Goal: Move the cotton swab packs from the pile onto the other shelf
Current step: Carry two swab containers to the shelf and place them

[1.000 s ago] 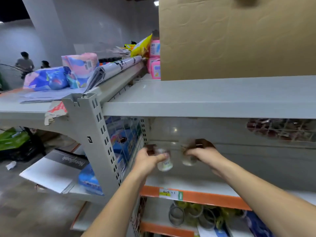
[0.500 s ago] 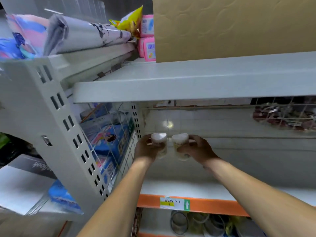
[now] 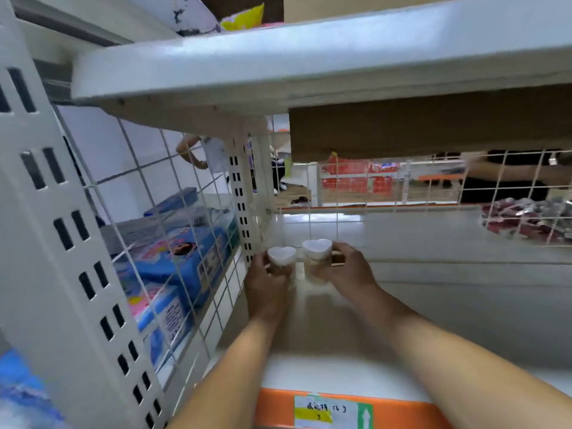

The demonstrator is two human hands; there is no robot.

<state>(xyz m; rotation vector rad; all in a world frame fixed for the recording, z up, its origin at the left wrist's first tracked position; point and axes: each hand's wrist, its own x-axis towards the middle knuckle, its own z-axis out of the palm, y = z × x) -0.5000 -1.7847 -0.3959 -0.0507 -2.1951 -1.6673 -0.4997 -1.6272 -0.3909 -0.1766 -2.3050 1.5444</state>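
Observation:
Two clear cotton swab packs with white heart-shaped lids are held side by side over the back left corner of a white shelf (image 3: 433, 308). My left hand (image 3: 266, 283) grips the left pack (image 3: 281, 258). My right hand (image 3: 349, 270) grips the right pack (image 3: 317, 253). Both packs stand upright, low over the shelf board; whether they touch it I cannot tell. The pile the packs came from is not in view.
A wire mesh divider (image 3: 173, 230) closes the left side, with blue and pink packets (image 3: 182, 258) behind it. Wire mesh at the back (image 3: 402, 187) shows another aisle and red-wrapped goods (image 3: 526, 218). A shelf board (image 3: 309, 60) hangs close overhead. An orange price rail (image 3: 340, 410) edges the front.
Both hands have carried the two packs deeper under the upper shelf toward the back left corner, and my head has dropped to look into the shelf.

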